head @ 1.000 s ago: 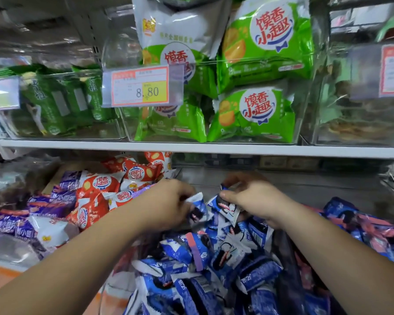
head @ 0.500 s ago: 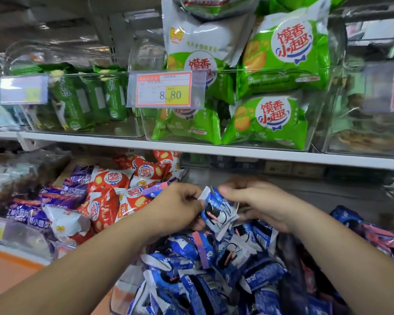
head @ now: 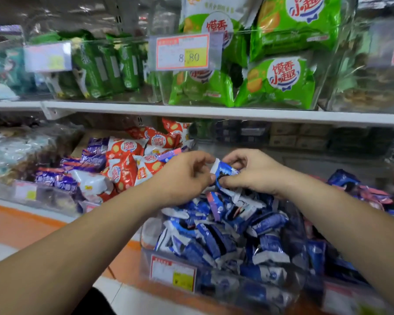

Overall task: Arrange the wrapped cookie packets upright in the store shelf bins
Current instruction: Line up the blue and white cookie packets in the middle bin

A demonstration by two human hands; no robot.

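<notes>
Both hands, left (head: 187, 176) and right (head: 253, 171), pinch one blue packet (head: 223, 172) between them, raised just above the bin (head: 214, 283), where the other blue packets (head: 225, 237) lie jumbled, so most of the arranging seems left.

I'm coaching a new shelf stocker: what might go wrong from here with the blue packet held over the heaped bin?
The blue-and-white wrapped cookie packet is only pinched between the left hand and right hand, so it might slip into the jumble below. The clear plastic bin is heaped with blue packets lying every way, so wedging one in upright may tip others over its front wall.
</notes>
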